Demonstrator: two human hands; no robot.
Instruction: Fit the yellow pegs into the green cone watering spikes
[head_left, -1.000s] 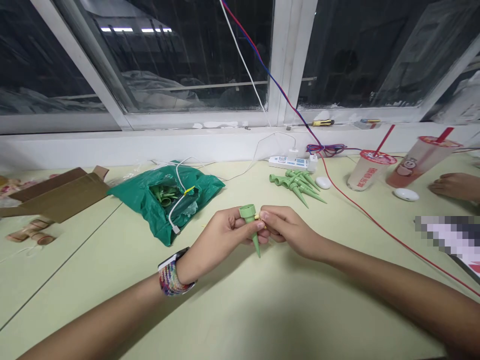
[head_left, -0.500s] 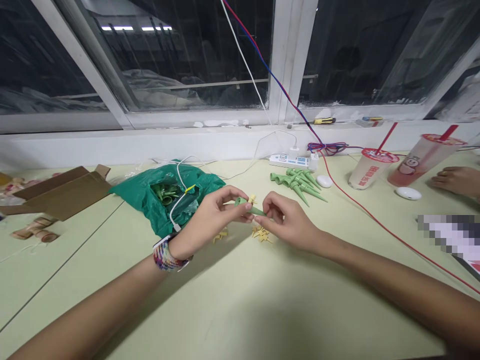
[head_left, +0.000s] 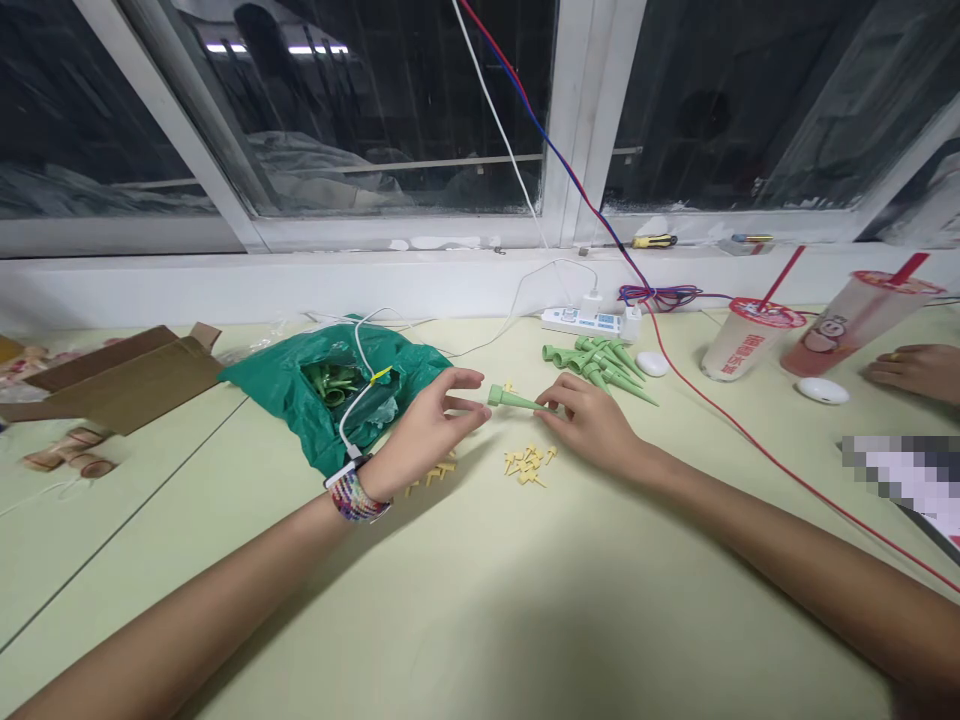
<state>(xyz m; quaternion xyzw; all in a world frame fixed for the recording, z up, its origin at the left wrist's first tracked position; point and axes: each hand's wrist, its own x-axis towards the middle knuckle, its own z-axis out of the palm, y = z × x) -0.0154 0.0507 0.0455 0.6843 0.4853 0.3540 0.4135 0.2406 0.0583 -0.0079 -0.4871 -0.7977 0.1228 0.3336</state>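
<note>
Basically, my R hand (head_left: pixel 589 420) has the green spike (head_left: pixel 514 399) pinched by its thin tip, btwn thumb & fingertips, held up over the table (head_left: pixel 480 600). Spike's nearly level, wide end pointing L, toward my L hand (head_left: pixel 427 430). That L grip is spread, thumb & fingers parted just beside the wide end; can't make out if the thumb touches it. A small yellow bit (head_left: pixel 508 387) shows right by the spike's upper edge, near the wide end.

Below, btwn my hands, there's a heap of yellow pegs (head_left: pixel 528 462), w/ more pegs (head_left: pixel 441 472) partly hidden under my L hand & wrist. Beyond my R hand sits a pile of green spikes (head_left: pixel 600 362), next to a small white case (head_left: pixel 652 364), w/ a power strip (head_left: pixel 574 321) behind. Green plastic bag (head_left: pixel 281 390) is past my L hand, torn on top, more spikes inside, white cable (head_left: pixel 345 410) across it. Far L: cardboard box (head_left: pixel 127 390) & a wooden toy (head_left: pixel 71 455). Over R: two drink cups w/ red straws, first cup (head_left: pixel 742 345) approx upright, other cup (head_left: pixel 832 340) tilted-looking, plus another person's hand (head_left: pixel 911 370) on the table.
</note>
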